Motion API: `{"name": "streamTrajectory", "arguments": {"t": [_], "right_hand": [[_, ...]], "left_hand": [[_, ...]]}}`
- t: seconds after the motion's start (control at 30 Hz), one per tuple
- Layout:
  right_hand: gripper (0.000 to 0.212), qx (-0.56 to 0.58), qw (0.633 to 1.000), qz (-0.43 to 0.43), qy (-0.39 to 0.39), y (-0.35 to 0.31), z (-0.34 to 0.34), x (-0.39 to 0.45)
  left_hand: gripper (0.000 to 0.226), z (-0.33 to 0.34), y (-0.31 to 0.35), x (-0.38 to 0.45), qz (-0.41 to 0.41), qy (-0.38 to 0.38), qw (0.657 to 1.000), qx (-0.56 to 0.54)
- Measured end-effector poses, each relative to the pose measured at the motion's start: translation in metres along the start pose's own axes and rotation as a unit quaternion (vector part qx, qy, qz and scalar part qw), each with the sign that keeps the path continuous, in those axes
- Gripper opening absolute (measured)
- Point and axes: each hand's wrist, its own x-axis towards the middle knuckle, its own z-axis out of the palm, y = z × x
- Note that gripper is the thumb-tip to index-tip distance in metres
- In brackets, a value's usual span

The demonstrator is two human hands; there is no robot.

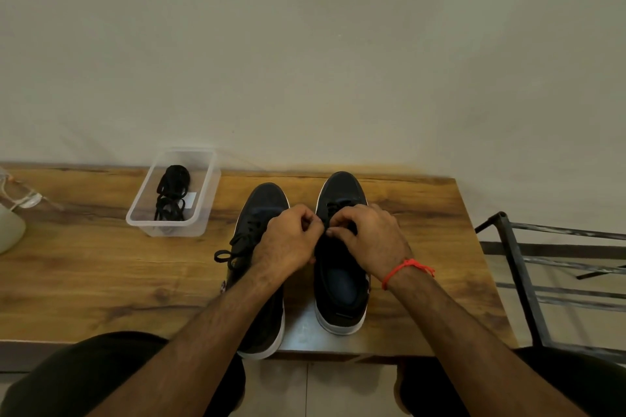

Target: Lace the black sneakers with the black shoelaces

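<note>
Both forearms reached in; the left hand [288, 240] and right hand [367, 235], fingers curled, pinched the shoelace [338, 205] over the right sneaker [340, 281]. The left sneaker [262, 206] looked laced. Judged risk: black-on-black eyelets invited a skipped hole. More laces [171, 195] lay in the tub [210, 179].

Bare table [84, 267] lies open left of the left sneaker [262, 213], up to the clear plastic tub [172, 195] near the wall. Only a narrow gap separates it from the right sneaker [342, 284]; a metal rack [518, 267] flanks the table's right end
</note>
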Motion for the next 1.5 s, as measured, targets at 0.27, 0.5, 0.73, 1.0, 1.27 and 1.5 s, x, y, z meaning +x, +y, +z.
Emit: {"name": "streamTrajectory", "arguments": {"t": [0.27,0.5,0.73,1.0,1.27,1.5], "right_hand": [[0.016,-0.014,1.0,-0.013,-0.018,0.001,-0.003,0.002],[0.013,-0.035,0.999,-0.016,-0.017,0.002,-0.003,0.002],[0.013,-0.026,0.999,-0.008,-0.029,0.003,-0.002,0.003],[0.013,-0.025,0.999,-0.003,-0.046,0.005,-0.007,0.004],[0.008,-0.024,0.999,-0.006,-0.04,0.004,-0.008,0.003],[0.01,-0.032,0.999,-0.007,-0.032,0.003,-0.008,0.002]], "left_hand": [[0.026,-0.032,0.009,0.012,-0.072,0.143,0.898,-0.411],[0.027,-0.035,0.004,0.008,0.034,0.063,0.997,-0.031],[0.028,-0.015,-0.001,0.004,0.099,-0.004,0.976,0.193],[0.028,-0.025,0.014,0.002,0.043,0.149,0.986,-0.067],[0.03,-0.044,0.019,0.005,-0.054,0.104,0.907,-0.405],[0.035,-0.008,-0.001,0.004,0.098,-0.01,0.98,0.171]]}}
